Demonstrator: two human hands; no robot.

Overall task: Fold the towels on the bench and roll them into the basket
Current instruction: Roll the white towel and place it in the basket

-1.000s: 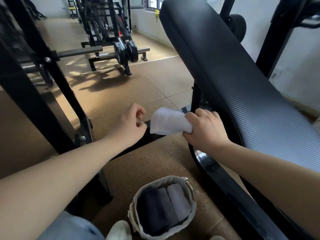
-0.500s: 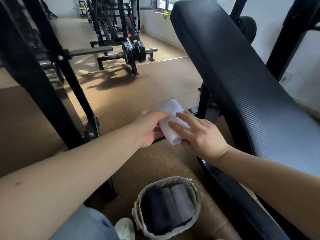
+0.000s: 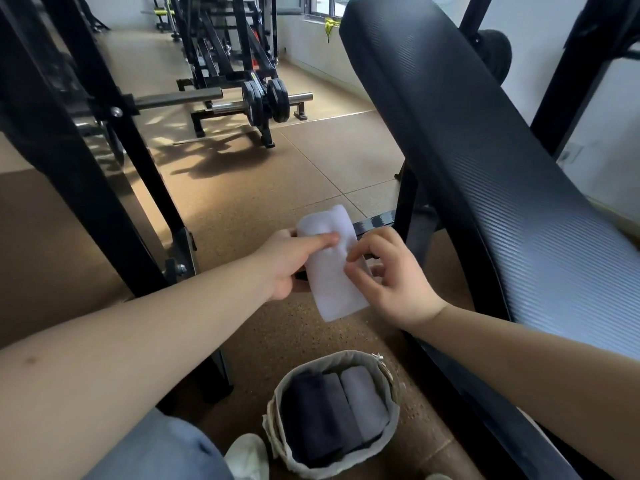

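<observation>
The left hand [image 3: 289, 261] grips a white rolled towel [image 3: 330, 263] in the air, thumb pressed on its soft cloth. The right hand [image 3: 393, 277] pinches its edge with curled fingers. Below, a round fabric basket [image 3: 389, 386] holds three rolled towels [image 3: 341, 412], dark to grey. The ribbed black bench pad [image 3: 485, 161] is at right.

The bench [image 3: 502, 174] runs off the right edge; the left hand [image 3: 287, 261] hides its fingers behind the towel [image 3: 332, 268].

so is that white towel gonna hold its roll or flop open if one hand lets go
Probably floppy: the white towel dents under the left hand thumb. It looks light. The loose lower end hangs free by the right hand, so it may unroll.
</observation>
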